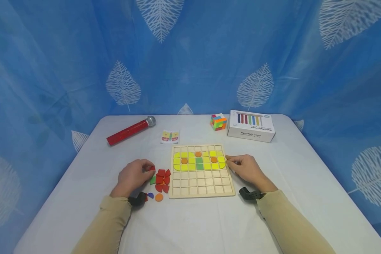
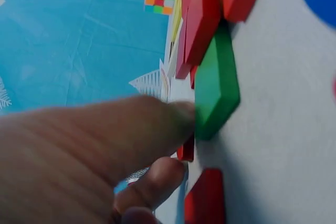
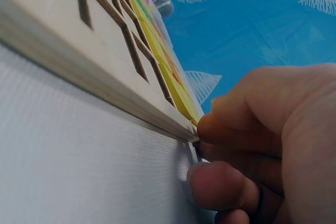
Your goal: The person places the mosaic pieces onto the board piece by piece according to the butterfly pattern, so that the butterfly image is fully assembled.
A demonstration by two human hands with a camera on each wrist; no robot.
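Observation:
A pale wooden grid board point(image 1: 201, 192) lies on the table, its upper rows holding yellow tiles point(image 1: 184, 166), green squares point(image 1: 199, 163) and orange discs point(image 1: 213, 159). My right hand point(image 1: 246, 168) pinches the board's right edge; in the right wrist view thumb and fingers meet at its rim. Left of the board, my left hand point(image 1: 134, 176) pinches a small red tile point(image 1: 152, 168) between thumb and fingertips, largely hidden behind the thumb in the left wrist view. Beside that hand lie a heap of red tiles point(image 1: 159, 180) and a green tile point(image 2: 216, 85).
A blue half-disc point(image 1: 150, 195) and an orange disc point(image 1: 159, 197) lie near the left wrist. Farther back are a red toy microphone point(image 1: 130, 131), a pattern card point(image 1: 170, 137), a colourful puzzle cube point(image 1: 218, 122) and a white box point(image 1: 251, 126).

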